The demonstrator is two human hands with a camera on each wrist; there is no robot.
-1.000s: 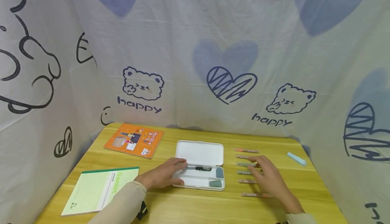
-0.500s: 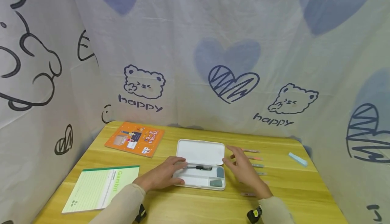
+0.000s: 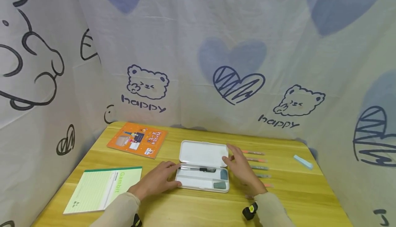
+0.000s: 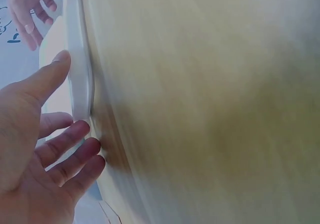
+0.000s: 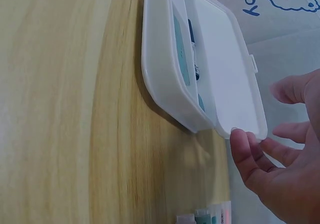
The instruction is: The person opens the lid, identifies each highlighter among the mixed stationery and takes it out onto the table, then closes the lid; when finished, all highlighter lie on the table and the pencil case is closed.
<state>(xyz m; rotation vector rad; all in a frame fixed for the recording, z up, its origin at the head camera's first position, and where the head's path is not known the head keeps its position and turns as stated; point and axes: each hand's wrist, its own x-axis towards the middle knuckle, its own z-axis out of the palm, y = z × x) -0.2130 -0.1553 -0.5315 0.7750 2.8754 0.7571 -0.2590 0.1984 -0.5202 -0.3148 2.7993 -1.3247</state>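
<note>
A white pencil case (image 3: pixel 198 184) lies unfolded on the table, its lid (image 3: pixel 202 153) laid back behind the tray. Inside are a black pen (image 3: pixel 202 169) and two blue-green pieces, one being a block (image 3: pixel 219 185). My left hand (image 3: pixel 156 180) is at the case's left end with relaxed fingers; in the left wrist view the thumb (image 4: pixel 57 64) lies by its wall. At the lid's right edge is my right hand (image 3: pixel 241 167). Its fingertips (image 5: pixel 240 139) touch the lid's corner in the right wrist view, while the thumb stands apart.
Several slim pens or markers, including one with an orange end (image 3: pixel 253 152), lie in a column right of the case. Further right is a light blue stick (image 3: pixel 303 161). An orange booklet (image 3: pixel 136 140) and a green-edged notebook (image 3: pixel 102 191) lie at left. A printed curtain (image 3: pixel 185 48) stands behind.
My right hand has moved left from the column of pens to the lid's right edge. My left hand has drawn back slightly to the left. The case looks unmoved.
</note>
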